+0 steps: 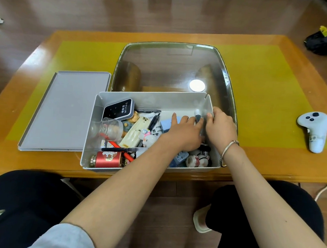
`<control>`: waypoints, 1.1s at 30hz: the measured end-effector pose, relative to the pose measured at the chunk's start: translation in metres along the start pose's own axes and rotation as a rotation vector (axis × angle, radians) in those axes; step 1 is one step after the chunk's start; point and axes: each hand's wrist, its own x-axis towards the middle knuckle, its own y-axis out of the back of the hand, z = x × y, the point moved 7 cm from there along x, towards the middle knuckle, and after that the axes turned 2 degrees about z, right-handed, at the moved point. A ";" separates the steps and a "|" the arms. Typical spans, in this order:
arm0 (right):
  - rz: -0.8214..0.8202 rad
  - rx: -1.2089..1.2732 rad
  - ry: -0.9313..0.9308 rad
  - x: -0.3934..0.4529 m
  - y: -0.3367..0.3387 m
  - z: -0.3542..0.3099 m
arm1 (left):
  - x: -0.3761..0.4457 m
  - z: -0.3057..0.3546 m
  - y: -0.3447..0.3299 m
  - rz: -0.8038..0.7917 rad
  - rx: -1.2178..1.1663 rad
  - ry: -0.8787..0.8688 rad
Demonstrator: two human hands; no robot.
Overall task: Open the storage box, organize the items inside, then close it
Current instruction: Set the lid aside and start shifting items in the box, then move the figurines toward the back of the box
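A white game controller (312, 130) lies at the right of the frame on the yellow mat (260, 76) covering the wooden table (284, 168), with a black bag (321, 41) on the floor at upper right.

Counts on the bench (263, 163)

One storage box (153, 98), one lid (65, 112), one red tin (108, 159), one plastic cup (110, 128), one game controller (314, 130).

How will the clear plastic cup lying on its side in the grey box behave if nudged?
The clear plastic cup lies on its side on top of other items, so it would probably roll. It looks thin-walled and empty, so likely light and easily dented.
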 end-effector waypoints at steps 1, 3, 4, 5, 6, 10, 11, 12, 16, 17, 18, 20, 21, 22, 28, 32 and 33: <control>0.001 0.004 0.000 0.000 0.000 0.000 | -0.002 -0.001 0.002 0.014 -0.016 -0.004; 0.006 -0.001 0.004 0.000 0.001 0.000 | -0.007 -0.004 0.008 0.038 -0.035 -0.005; 0.009 -0.010 0.008 -0.001 0.001 -0.001 | -0.010 -0.007 0.012 0.052 -0.043 -0.005; 0.012 -0.022 0.014 -0.001 0.002 -0.001 | -0.013 -0.012 0.017 0.071 -0.053 -0.005; 0.018 -0.032 0.022 -0.001 0.003 -0.002 | -0.017 -0.017 0.022 0.095 -0.062 -0.003; 0.074 -0.025 0.110 -0.002 0.010 -0.011 | -0.042 -0.046 0.046 0.230 -0.082 0.010; 0.101 -0.059 0.150 -0.003 0.013 -0.014 | -0.050 -0.055 0.051 0.271 -0.094 0.014; 0.130 -0.091 0.193 -0.004 0.016 -0.018 | -0.058 -0.064 0.056 0.312 -0.107 0.021; 0.113 -0.043 0.361 -0.012 0.019 -0.041 | -0.096 -0.104 0.068 0.472 -0.145 0.090; 0.053 -0.019 0.402 -0.014 0.014 -0.049 | -0.105 -0.113 0.070 0.508 -0.150 0.110; -0.026 0.002 0.438 -0.016 0.008 -0.057 | -0.113 -0.122 0.071 0.541 -0.152 0.129; -0.196 0.026 0.482 -0.022 -0.008 -0.074 | -0.129 -0.138 0.073 0.602 -0.145 0.179; -0.272 0.043 0.488 -0.026 -0.015 -0.082 | -0.136 -0.145 0.073 0.629 -0.142 0.209; -0.337 0.060 0.492 -0.032 -0.021 -0.090 | -0.143 -0.153 0.072 0.649 -0.143 0.241; -0.580 -0.045 0.586 -0.071 -0.066 -0.120 | -0.167 -0.185 0.054 0.638 -0.239 0.435; -0.519 -0.084 0.553 -0.061 -0.076 -0.126 | -0.174 -0.194 0.035 0.576 -0.379 0.461; -0.527 -0.057 0.536 -0.060 -0.077 -0.126 | -0.174 -0.195 0.031 0.558 -0.412 0.458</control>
